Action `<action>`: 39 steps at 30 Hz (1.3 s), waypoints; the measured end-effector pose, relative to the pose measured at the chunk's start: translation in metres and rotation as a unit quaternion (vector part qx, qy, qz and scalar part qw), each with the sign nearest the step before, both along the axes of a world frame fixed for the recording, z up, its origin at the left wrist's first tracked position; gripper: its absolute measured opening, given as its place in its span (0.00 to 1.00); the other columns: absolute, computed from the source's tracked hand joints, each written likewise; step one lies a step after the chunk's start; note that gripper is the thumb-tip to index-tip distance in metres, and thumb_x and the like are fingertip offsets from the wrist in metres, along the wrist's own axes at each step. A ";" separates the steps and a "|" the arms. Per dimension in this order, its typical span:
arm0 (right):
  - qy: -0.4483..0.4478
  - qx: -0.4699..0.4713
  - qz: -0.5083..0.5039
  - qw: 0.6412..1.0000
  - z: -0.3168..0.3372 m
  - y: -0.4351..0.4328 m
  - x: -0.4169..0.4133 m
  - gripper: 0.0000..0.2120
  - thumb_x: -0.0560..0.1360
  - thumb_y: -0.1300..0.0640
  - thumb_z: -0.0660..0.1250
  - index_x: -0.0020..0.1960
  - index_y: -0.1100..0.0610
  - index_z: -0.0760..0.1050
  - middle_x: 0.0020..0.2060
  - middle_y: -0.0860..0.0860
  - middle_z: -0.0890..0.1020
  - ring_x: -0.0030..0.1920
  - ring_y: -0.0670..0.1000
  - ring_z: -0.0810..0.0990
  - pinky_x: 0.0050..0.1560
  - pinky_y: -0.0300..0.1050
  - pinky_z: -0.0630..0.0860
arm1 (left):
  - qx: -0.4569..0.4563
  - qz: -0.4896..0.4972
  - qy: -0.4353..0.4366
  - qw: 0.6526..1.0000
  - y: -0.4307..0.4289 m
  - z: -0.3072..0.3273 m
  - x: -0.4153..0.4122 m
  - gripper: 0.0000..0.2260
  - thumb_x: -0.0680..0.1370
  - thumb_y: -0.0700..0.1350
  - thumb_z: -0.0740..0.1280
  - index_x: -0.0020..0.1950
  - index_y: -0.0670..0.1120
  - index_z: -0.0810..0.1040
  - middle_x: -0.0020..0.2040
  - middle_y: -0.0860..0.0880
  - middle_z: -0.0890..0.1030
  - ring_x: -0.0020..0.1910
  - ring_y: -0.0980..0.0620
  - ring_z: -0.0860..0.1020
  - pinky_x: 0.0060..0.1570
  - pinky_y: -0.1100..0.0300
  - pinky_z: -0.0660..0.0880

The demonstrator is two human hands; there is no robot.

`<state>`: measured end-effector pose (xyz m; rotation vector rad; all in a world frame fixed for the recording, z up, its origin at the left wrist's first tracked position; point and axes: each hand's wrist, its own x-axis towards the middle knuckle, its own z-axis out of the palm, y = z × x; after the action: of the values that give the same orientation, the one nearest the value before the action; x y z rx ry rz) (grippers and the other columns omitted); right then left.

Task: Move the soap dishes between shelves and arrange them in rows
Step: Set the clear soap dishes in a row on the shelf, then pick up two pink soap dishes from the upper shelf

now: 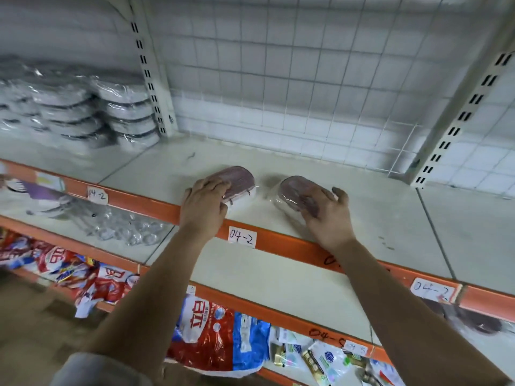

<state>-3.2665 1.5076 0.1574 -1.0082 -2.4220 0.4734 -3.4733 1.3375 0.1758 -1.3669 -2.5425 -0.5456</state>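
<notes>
Near the middle of the frame, our left fingers (218, 188) curl over the near end of the left soap dish (239, 182), with the thumb tucked against its front side, so the left hand (204, 203) grips it. Just right of centre, our right fingers (338, 195) drape over the right soap dish (292, 190), the thumb lying along its near edge, and the right hand (328, 218) holds it the same way. Both dishes are oval, reddish-brown on top over white, wrapped in clear film, and they sit side by side but apart on the upper shelf (376, 207), close to its orange front edge (156, 204). We cannot tell whether either dish is lifted off the surface.

A paper label reading "04-2" (242, 237) hangs on that edge between our wrists. Behind the dishes rises a white wire grid (306, 65). At upper left stand stacks of film-wrapped white plates (125, 112). Below our forearms runs the lower shelf (278, 280), with clear plastic items (125, 227) at its left. Along the bottom lie red and blue packets (211, 330).
</notes>
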 end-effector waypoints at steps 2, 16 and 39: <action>-0.020 -0.009 0.023 0.999 -0.001 0.001 -0.022 0.27 0.67 0.42 0.49 0.63 0.46 0.70 0.62 0.49 0.77 0.69 0.62 0.69 0.69 0.60 0.64 | 0.026 -0.010 -0.015 1.000 0.002 0.000 -0.019 0.20 0.76 0.39 0.65 0.69 0.46 0.76 0.66 0.46 0.78 0.68 0.43 0.70 0.65 0.50 0.65; 0.027 0.038 0.045 0.998 0.014 -0.024 -0.164 0.19 0.68 0.47 0.71 0.53 0.58 0.76 0.52 0.53 0.79 0.58 0.56 0.76 0.70 0.52 0.64 | 0.036 -0.037 0.000 0.999 0.043 0.004 -0.205 0.23 0.77 0.60 0.68 0.66 0.47 0.74 0.62 0.48 0.79 0.59 0.45 0.78 0.55 0.54 0.70; 0.073 0.048 -0.088 0.992 -0.002 -0.042 -0.251 0.17 0.67 0.46 0.71 0.50 0.55 0.75 0.53 0.47 0.78 0.60 0.59 0.73 0.62 0.41 0.63 | 0.047 -0.156 -0.046 0.986 0.076 -0.004 -0.331 0.18 0.76 0.45 0.71 0.62 0.37 0.76 0.61 0.38 0.79 0.60 0.38 0.77 0.55 0.47 0.71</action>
<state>-3.5172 1.4654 0.1551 -1.0931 -2.1829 0.3530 -3.8041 1.4135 0.1720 -1.7539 -2.3467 -0.7889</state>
